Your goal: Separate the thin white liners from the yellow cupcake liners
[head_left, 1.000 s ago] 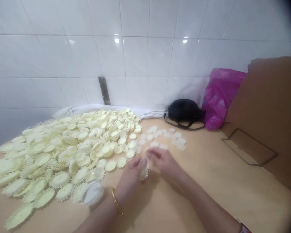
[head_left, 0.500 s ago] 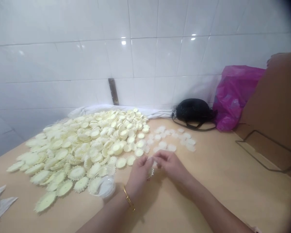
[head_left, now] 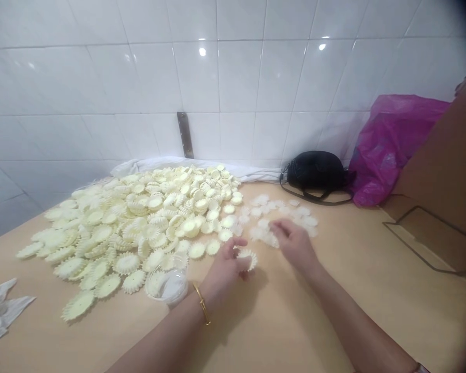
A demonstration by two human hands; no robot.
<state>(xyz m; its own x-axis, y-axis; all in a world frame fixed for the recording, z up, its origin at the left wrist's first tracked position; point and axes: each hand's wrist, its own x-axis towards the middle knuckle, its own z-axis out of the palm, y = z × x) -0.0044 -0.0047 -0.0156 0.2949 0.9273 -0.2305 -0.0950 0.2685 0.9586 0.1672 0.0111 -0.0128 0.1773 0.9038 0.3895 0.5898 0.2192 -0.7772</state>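
Note:
My left hand (head_left: 226, 269) is closed round a pale scalloped disc (head_left: 251, 260), its toothed rim showing past the fingers. My right hand (head_left: 298, 248) is over the near side of a scatter of thin, whitish translucent discs (head_left: 262, 224). Its thumb and fingertips are pinched together, and what lies between them, if anything, cannot be made out. To the left of my hands spreads a big heap of pale yellow scalloped discs (head_left: 140, 223). Beside my left forearm stands a clear round tub (head_left: 166, 287) with something white in it.
A black bag with a strap (head_left: 314, 171) lies by the tiled wall, near a magenta plastic bag (head_left: 392, 145). A cardboard box (head_left: 442, 191) and a bent wire frame (head_left: 415, 256) are at the right. Crumpled white tissue (head_left: 3, 311) is at the left edge.
My hands have come apart. The right has moved up and right to the translucent discs, while the left keeps the scalloped disc. The camera view has shifted slightly.

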